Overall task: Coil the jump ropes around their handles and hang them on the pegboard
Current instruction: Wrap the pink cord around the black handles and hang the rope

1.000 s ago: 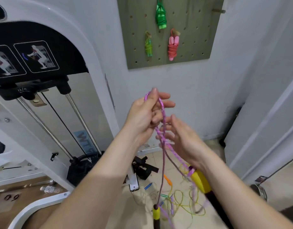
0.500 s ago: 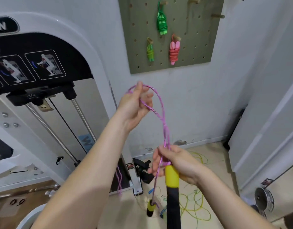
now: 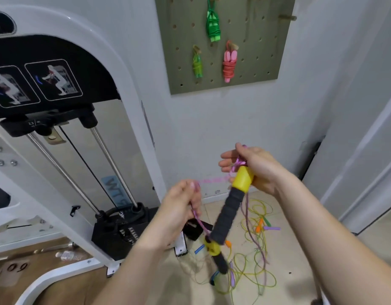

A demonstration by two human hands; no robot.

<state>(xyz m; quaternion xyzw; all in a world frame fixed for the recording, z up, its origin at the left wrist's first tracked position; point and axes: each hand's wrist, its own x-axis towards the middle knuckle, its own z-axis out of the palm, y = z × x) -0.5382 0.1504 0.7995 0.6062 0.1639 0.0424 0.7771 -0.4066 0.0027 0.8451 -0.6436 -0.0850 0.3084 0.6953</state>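
Beside a white cable exercise machine, an olive-green pegboard on the wall carries three coiled jump ropes: one dark green, one lime, one coral pink. A tangle of loose yellow-green ropes lies on the tiled floor, too knotted to count. The right hand grips the yellow collar of a black foam handle, fingers curled round it. The left hand pinches the purple-pink braided rope, drawn taut between the two hands. The rope's second yellow-and-black handle dangles below. Coiling looks barely begun; the next move likely calls for bringing both handles together and winding the cord round them.
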